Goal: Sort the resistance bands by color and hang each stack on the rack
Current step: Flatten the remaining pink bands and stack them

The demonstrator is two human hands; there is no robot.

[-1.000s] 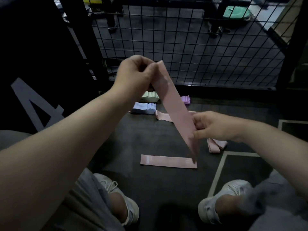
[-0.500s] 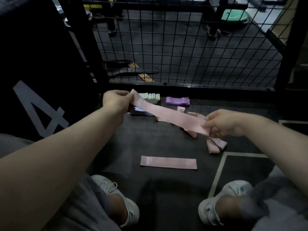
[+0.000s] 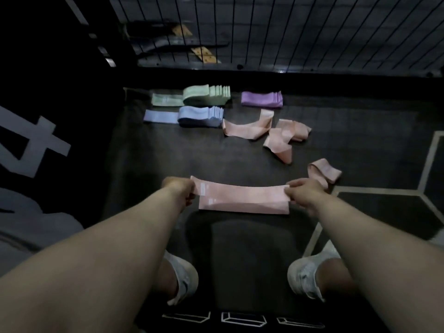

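My left hand [image 3: 180, 188] and my right hand [image 3: 303, 193] each pinch one end of a flat pink band [image 3: 242, 192], held level just over another pink band [image 3: 245, 207] lying on the dark floor. Farther off lie loose crumpled pink bands [image 3: 247, 128], one more pink band [image 3: 324, 173] beside my right hand, a green stack [image 3: 204, 93], a blue stack [image 3: 199, 114] and a purple stack [image 3: 262, 99].
A black wire-mesh fence [image 3: 288, 32] closes off the far side. A dark box with a white numeral 4 [image 3: 36, 145] stands at the left. My two white shoes [image 3: 182, 277] [image 3: 310, 272] sit near the bottom, with white floor lines [image 3: 430, 162] at the right.
Both hands have brought the pink band down from a raised, slanted hold to a level one just above the pink band on the floor. The view has tilted downward.
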